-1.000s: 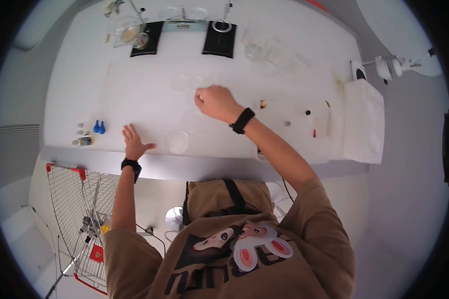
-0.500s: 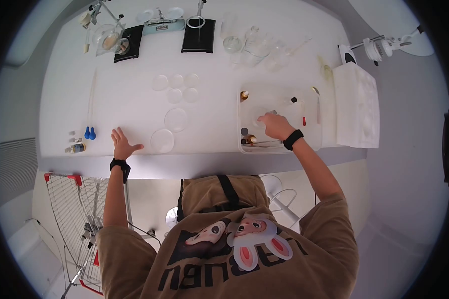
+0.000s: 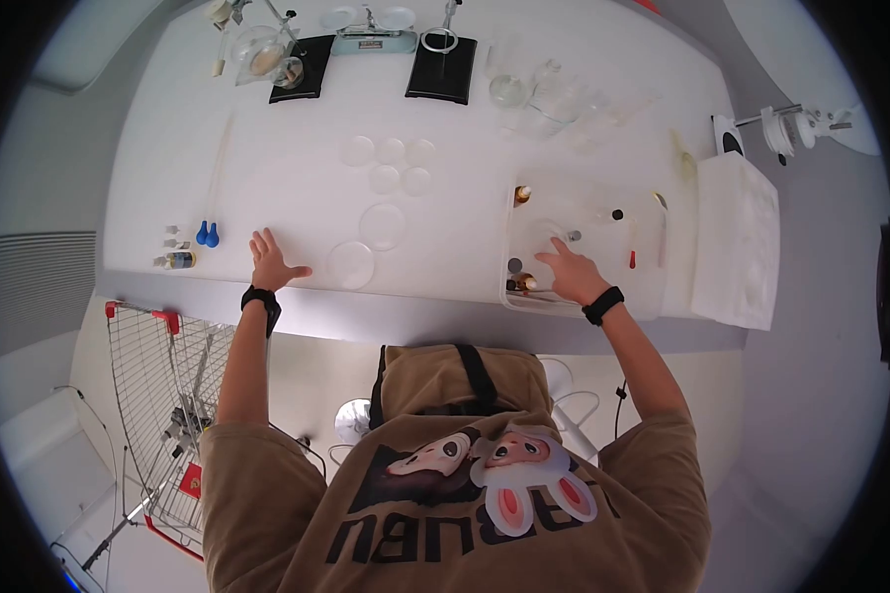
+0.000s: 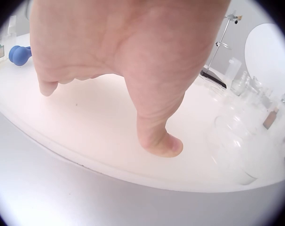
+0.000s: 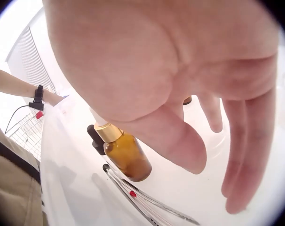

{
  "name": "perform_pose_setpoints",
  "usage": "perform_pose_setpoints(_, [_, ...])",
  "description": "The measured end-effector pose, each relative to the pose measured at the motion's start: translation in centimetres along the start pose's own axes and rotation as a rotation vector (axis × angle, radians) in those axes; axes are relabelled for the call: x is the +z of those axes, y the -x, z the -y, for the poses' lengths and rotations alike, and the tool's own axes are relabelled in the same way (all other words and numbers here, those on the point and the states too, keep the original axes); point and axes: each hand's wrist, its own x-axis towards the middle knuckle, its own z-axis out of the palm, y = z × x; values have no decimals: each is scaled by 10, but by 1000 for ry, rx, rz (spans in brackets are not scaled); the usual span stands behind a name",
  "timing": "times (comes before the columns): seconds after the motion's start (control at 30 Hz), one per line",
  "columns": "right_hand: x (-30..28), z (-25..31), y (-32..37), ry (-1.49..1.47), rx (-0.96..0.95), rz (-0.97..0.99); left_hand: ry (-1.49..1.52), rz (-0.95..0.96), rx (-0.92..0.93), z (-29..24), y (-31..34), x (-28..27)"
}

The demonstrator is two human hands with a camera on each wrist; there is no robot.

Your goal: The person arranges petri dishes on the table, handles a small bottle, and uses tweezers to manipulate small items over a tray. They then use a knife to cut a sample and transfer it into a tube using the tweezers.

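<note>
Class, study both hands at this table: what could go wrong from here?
The right hand, over the plastic bin, might bump the amber dropper bottle near its thumb and set it rolling or leaking.
The clear round dish lies near the front edge of the table; the left hand, thumb toward it, could nudge it off.

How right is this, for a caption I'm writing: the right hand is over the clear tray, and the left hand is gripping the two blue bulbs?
Not quite: the left hand holds nothing. In the head view it is spread open, and the two blue bulbs lie apart from it on the white table. The right hand is over the clear tray, as you said.
</note>
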Motion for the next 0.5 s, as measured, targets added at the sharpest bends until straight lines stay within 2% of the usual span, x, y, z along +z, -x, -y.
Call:
perform_pose_setpoints(0.27, [-20,4,18,-40,18,-41,41,10,-19,-4,3,-3])
perform_pose_setpoints(0.43, [-89,47,52,-98,42,-132,30,-15,7,-3,3,-2])
perform_pose_setpoints(0.5, [-119,72,58,-173,-37,-181,28,-12,0,-4,3,-2])
